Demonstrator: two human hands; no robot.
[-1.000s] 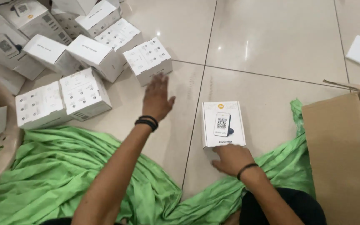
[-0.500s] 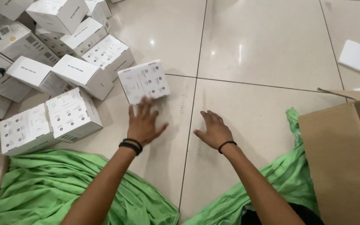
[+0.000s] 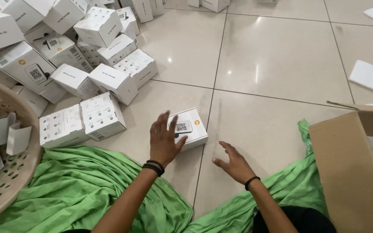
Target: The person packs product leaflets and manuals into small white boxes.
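Head view: left hand rests flat, fingers spread, on a white box lying on the floor tiles. Right hand hovers open, grasping nothing, just beside the box.

white box | flat on tile floor | code label up, closed

The left hand covered the near corner of the small white box, hiding part of its top. The beige basket ran off the left edge and the cardboard carton off the right. Print on the stacked white boxes was too small to tell.
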